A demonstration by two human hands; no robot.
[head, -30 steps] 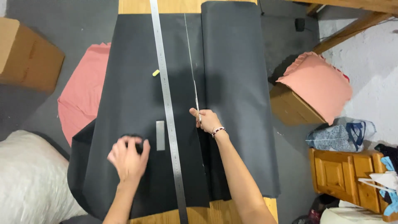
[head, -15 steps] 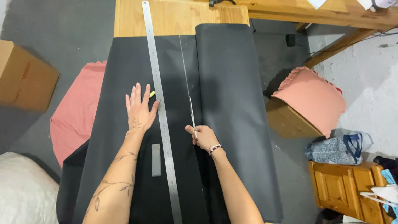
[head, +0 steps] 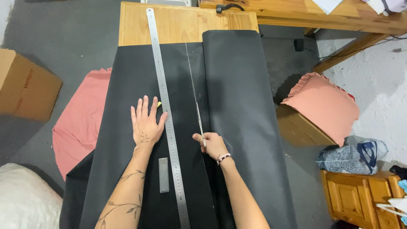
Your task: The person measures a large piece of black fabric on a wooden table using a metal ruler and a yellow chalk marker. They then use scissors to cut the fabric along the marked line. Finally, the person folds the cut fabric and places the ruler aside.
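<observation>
At the far left a cardboard box [head: 26, 87] sits on the grey floor, with a white quilted bundle [head: 25, 203] near the bottom left corner. Just right of them a pink cloth [head: 80, 127] lies on the floor, partly tucked under the hanging edge of the black fabric [head: 127, 76]. That fabric covers most of the wooden table [head: 178, 23], whose bare top shows only at the far end.

The left hand [head: 146, 123] lies flat on the black fabric, palm down and fingers spread, holding nothing; its thumb side sits just beside the long steel ruler [head: 167, 123]. A small yellow piece [head: 159, 104], perhaps chalk, peeks out beside the fingers. Near the forearm a short grey metal bar [head: 163, 174] rests on the fabric, just left of the ruler. The ruler runs from the far table edge to the near edge, slightly slanted.

Right of the ruler a thin pale line [head: 190, 72] runs along the fabric. The right hand [head: 212, 145], a beaded bracelet on its wrist, is closed around the handles of the scissors [head: 199, 121], whose blades point away along that line. Right of the hand the fabric rises in a thick roll [head: 241, 106].

Further right, a pink ruffled cushion [head: 324, 106] rests on a box [head: 299, 127], with a blue patterned bag [head: 352, 157] and a wooden cabinet [head: 360, 197] nearer.
</observation>
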